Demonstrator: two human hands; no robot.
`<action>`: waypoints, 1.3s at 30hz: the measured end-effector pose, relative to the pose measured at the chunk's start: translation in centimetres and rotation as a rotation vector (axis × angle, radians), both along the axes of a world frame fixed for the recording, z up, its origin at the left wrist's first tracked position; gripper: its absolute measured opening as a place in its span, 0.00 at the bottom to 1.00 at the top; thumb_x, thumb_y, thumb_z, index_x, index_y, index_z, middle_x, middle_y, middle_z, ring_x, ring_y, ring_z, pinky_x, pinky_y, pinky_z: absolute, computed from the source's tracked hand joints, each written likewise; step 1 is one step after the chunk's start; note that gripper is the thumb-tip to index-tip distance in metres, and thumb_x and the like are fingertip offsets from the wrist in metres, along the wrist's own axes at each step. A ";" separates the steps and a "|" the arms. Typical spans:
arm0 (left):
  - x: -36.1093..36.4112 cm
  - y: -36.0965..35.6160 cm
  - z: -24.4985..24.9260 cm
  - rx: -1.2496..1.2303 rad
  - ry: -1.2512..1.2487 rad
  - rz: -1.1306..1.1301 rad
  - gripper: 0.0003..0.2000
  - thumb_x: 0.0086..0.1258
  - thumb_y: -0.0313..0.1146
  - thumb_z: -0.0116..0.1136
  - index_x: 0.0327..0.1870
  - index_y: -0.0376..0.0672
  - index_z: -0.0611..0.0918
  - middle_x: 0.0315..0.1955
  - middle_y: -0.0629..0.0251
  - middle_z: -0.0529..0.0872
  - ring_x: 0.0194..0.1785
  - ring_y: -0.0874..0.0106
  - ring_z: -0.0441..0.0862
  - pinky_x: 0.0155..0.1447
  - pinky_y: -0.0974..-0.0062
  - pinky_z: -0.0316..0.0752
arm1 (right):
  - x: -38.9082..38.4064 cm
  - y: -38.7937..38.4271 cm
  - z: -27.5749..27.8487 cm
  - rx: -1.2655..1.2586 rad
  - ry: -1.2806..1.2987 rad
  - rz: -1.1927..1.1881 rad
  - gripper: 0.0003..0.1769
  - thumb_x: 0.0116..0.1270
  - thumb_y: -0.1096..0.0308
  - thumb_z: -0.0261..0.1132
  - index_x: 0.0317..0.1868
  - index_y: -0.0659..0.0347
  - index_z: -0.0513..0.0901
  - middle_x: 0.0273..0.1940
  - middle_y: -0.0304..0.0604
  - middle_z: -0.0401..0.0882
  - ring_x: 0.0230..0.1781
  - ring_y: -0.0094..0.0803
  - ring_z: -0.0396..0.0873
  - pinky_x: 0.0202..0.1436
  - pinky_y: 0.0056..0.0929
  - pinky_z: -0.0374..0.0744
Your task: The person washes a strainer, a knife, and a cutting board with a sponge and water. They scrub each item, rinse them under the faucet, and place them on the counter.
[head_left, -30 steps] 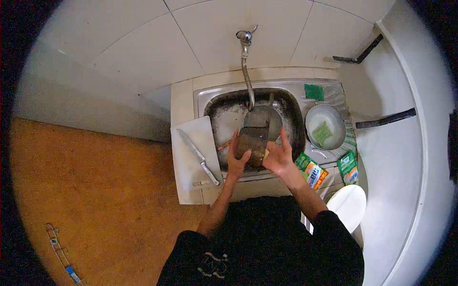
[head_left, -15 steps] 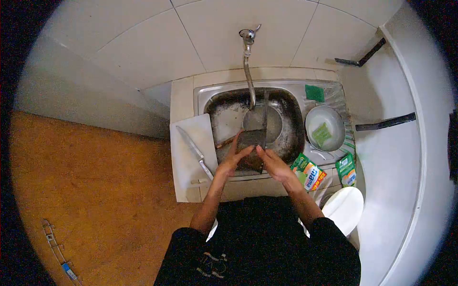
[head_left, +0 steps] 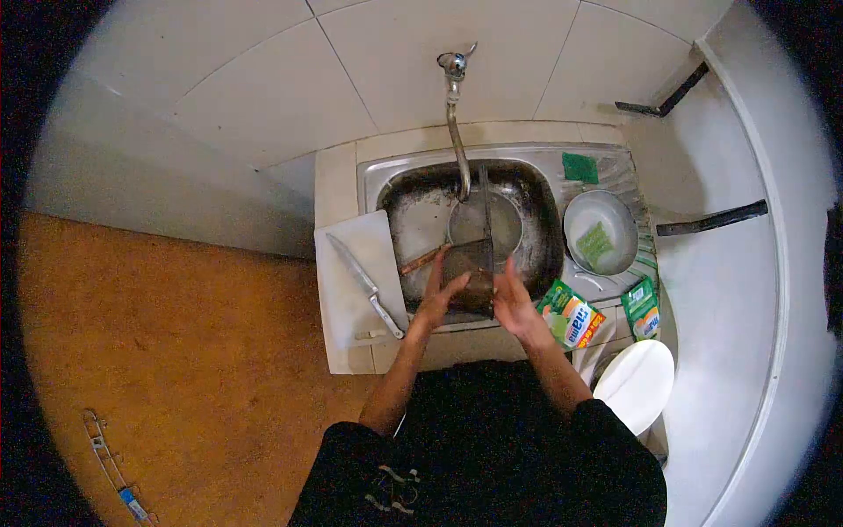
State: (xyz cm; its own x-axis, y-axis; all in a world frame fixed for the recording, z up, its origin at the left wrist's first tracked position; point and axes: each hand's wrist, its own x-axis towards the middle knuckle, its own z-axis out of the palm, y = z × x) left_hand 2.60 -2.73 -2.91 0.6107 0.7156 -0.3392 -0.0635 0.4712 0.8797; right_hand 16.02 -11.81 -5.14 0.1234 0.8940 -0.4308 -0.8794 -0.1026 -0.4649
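Note:
Over the front of the sink [head_left: 372, 189], a dark, see-through box-like container [head_left: 470, 262] is held between both hands. My left hand [head_left: 436, 303] grips its left side, thumb over the near face. Against its right side rests my right hand [head_left: 516, 303], fingers extended and pointing up. A long dark strip stretches from the container toward the faucet [head_left: 455, 66]. Behind it in the basin sits a round metal bowl [head_left: 507, 220], partly hidden. A brown stick-like item [head_left: 421, 261] lies left of the container.
A knife [head_left: 354, 264] lies on a white cutting board [head_left: 338, 307] at the left. On the right are a green scouring pad [head_left: 580, 167], a bowl [head_left: 575, 211] holding a light green sponge [head_left: 595, 246], two green packets [head_left: 571, 314] [head_left: 642, 309] and a white oval lid [head_left: 637, 382].
The container has turned slightly in my hands. My right hand has shifted from its near edge to its right side, with the fingers now pointing up. My left hand has moved slightly right.

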 end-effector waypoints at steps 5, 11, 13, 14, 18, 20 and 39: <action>0.1 -0.1 -0.8 -0.401 -0.195 0.064 0.33 0.56 0.46 0.55 0.61 0.40 0.58 0.53 0.59 0.69 0.53 0.65 0.70 0.57 0.69 0.65 | -0.1 -0.8 12.5 -0.173 -1.067 0.620 0.31 0.68 0.50 0.40 0.55 0.73 0.61 0.56 0.54 0.63 0.59 0.37 0.59 0.63 0.34 0.55; 0.6 -0.3 4.8 -0.544 -0.370 0.028 0.26 0.60 0.50 0.47 0.54 0.41 0.67 0.49 0.60 0.73 0.50 0.65 0.73 0.53 0.66 0.70 | 0.5 -0.5 14.4 0.370 -1.392 0.820 0.27 0.65 0.52 0.46 0.55 0.67 0.64 0.55 0.60 0.63 0.58 0.46 0.60 0.61 0.37 0.57; 0.4 -0.5 4.3 -0.499 -0.450 0.064 0.26 0.61 0.51 0.46 0.55 0.42 0.67 0.49 0.59 0.73 0.50 0.65 0.73 0.52 0.64 0.70 | 0.4 -1.1 13.5 0.420 -1.546 0.794 0.27 0.64 0.51 0.47 0.55 0.65 0.66 0.54 0.58 0.64 0.58 0.47 0.60 0.62 0.38 0.57; 0.2 -0.5 3.4 -0.499 -0.451 0.058 0.26 0.61 0.51 0.46 0.55 0.42 0.67 0.49 0.59 0.73 0.50 0.65 0.73 0.52 0.64 0.70 | 0.5 -1.4 13.2 0.475 -1.701 0.762 0.27 0.64 0.50 0.48 0.54 0.64 0.68 0.54 0.57 0.66 0.59 0.47 0.60 0.63 0.40 0.56; -0.5 -1.0 1.5 -0.583 -0.478 0.088 0.28 0.61 0.54 0.43 0.56 0.43 0.66 0.50 0.58 0.72 0.51 0.63 0.73 0.52 0.64 0.70 | 1.4 -2.1 13.7 0.481 -1.919 0.779 0.28 0.63 0.49 0.48 0.51 0.66 0.70 0.53 0.52 0.68 0.59 0.43 0.60 0.64 0.41 0.53; -0.5 -1.0 2.1 -0.560 -0.465 0.117 0.28 0.61 0.54 0.42 0.56 0.43 0.66 0.50 0.58 0.72 0.51 0.62 0.72 0.52 0.64 0.70 | 1.9 -2.1 13.6 0.456 -2.047 0.741 0.27 0.62 0.49 0.48 0.50 0.66 0.71 0.53 0.50 0.68 0.60 0.41 0.60 0.66 0.41 0.50; -0.1 -1.1 3.7 -0.833 -0.374 -0.138 0.41 0.52 0.69 0.37 0.61 0.47 0.61 0.58 0.56 0.64 0.60 0.55 0.61 0.59 0.49 0.58 | 4.7 -2.4 13.5 0.591 -1.600 0.908 0.19 0.61 0.57 0.54 0.50 0.57 0.73 0.49 0.48 0.71 0.49 0.43 0.67 0.56 0.40 0.62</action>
State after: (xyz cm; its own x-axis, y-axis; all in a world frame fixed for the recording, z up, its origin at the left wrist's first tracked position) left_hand 2.46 -3.84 0.81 0.8460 0.2412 -0.4754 -0.1709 0.9674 0.1868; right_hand 20.67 -14.22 8.40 -0.4777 0.8756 -0.0716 0.5495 0.2342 -0.8020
